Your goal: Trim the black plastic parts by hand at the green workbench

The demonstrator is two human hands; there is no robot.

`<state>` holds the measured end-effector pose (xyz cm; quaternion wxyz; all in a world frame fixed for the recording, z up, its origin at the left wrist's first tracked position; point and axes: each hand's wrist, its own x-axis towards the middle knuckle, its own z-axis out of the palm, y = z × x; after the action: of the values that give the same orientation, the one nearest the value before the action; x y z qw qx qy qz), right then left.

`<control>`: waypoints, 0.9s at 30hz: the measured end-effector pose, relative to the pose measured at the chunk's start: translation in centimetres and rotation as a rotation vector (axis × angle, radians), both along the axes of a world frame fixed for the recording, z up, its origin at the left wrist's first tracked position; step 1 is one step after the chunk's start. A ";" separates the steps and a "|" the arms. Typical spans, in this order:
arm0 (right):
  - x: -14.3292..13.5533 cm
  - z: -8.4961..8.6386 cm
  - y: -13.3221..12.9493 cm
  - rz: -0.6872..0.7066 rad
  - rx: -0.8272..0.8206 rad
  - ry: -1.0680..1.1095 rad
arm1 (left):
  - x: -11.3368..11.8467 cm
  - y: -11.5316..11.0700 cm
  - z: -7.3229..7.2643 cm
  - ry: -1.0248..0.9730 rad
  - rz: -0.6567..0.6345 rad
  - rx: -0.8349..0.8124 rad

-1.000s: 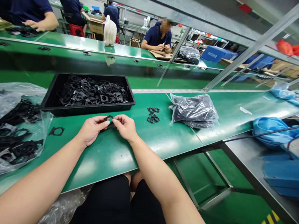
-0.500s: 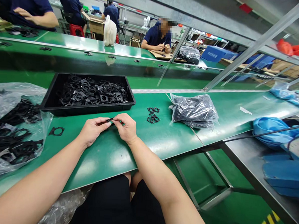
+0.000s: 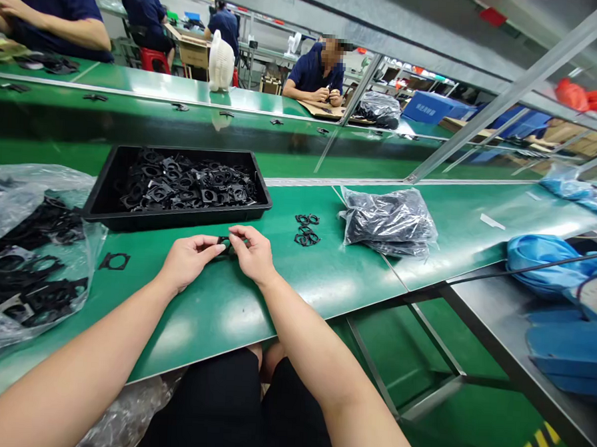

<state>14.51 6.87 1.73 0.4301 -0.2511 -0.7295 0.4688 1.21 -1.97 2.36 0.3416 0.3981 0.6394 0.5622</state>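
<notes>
Between my two hands is a small black plastic ring part (image 3: 224,241), mostly covered by fingers. My left hand (image 3: 189,261) pinches its left side between thumb and fingers. At its right side, my right hand (image 3: 251,253) grips it with thumb and forefinger. Just beyond the hands stands a black tray (image 3: 178,221) heaped with similar black parts (image 3: 180,184). One flat black frame with a round hole (image 3: 104,261) lies left of my left hand. To the right of my right hand, several black rings (image 3: 306,237) lie in a small group on the green bench (image 3: 285,283).
An open clear bag (image 3: 82,292) of black parts lies at the left. A sealed bag of dark parts (image 3: 389,218) is on the right. Behind the tray, spaced black parts (image 3: 179,107) lie along a green conveyor. Co-workers (image 3: 313,74) sit beyond it.
My right fingers have shifted slightly and opened a little around the part, showing more of its ring. The co-worker at the far left has raised their hands. The conveyor parts have moved slightly right.
</notes>
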 end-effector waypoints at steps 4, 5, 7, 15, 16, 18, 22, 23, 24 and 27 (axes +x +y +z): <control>0.4 0.6 -0.3 -0.004 0.267 -0.009 | 0.1 0.1 0.2 -0.085 0.059 0.009; 0.4 0.7 -0.3 0.003 0.288 -0.022 | 0.2 0.0 0.3 -0.091 0.057 0.016; 0.4 0.8 -0.4 0.003 0.312 -0.040 | 0.2 0.0 0.4 -0.092 0.051 0.022; 0.5 0.8 -0.3 0.010 0.344 -0.068 | 0.3 -0.1 0.7 -0.052 0.066 0.041; 0.5 0.8 -0.2 0.018 0.340 -0.077 | 0.3 -0.1 0.7 -0.039 0.068 0.043; 0.6 0.8 -0.1 0.034 0.346 -0.087 | 0.3 -0.1 0.7 -0.004 0.069 0.045; 0.7 0.9 0.1 0.056 0.381 -0.072 | 0.2 -0.2 0.7 0.105 0.051 0.063; 0.7 0.9 0.1 0.061 0.381 -0.066 | 0.1 -0.3 0.7 0.136 0.041 0.072; 0.7 1.0 0.1 0.068 0.375 -0.064 | 0.1 -0.3 0.7 0.164 0.032 0.084; 0.8 1.1 0.0 0.083 0.310 -0.082 | 0.0 -0.5 0.8 0.231 -0.004 0.110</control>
<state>15.28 6.91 2.82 0.4137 -0.1703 -0.8199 0.3573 1.17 -2.46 3.19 0.2446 0.4796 0.6418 0.5461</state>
